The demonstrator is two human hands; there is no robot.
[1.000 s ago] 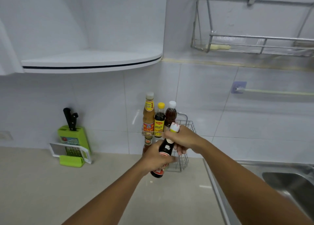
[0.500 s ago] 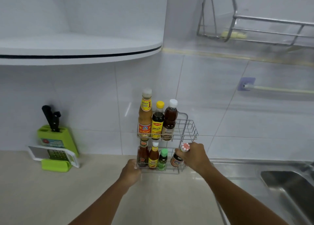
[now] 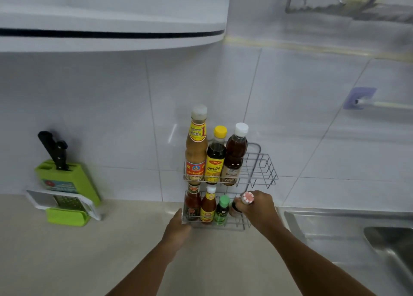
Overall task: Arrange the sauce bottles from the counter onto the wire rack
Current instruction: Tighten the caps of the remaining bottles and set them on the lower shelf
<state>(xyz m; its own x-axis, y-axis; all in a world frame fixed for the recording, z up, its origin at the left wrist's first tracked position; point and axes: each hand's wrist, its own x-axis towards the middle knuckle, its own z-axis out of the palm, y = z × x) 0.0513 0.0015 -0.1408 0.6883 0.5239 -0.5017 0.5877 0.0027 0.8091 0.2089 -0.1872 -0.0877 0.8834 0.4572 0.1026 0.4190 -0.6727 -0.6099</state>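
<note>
A two-tier wire rack (image 3: 263, 168) stands against the tiled wall. Its upper tier holds three tall bottles: a tan sauce bottle (image 3: 195, 148), a dark yellow-capped bottle (image 3: 215, 159) and a brown white-capped bottle (image 3: 234, 157). On the lower tier stand a dark red bottle (image 3: 191, 204), an orange-red bottle (image 3: 208, 206) and a small green bottle (image 3: 221, 210). My right hand (image 3: 259, 208) grips a dark bottle with a red-and-white cap (image 3: 247, 197) at the lower tier's right end. My left hand (image 3: 177, 228) rests against the rack's lower left corner.
A green knife block (image 3: 67, 179) with a black-handled knife (image 3: 53, 149) and a white grater (image 3: 64, 203) sit on the beige counter (image 3: 67, 257) at left. A steel sink (image 3: 388, 239) lies at right. A white shelf (image 3: 111, 34) overhangs above.
The dark bottle, held tilted in both hands a second ago, now stands upright in the lower tier. My left hand let go of it and moved to the rack's corner.
</note>
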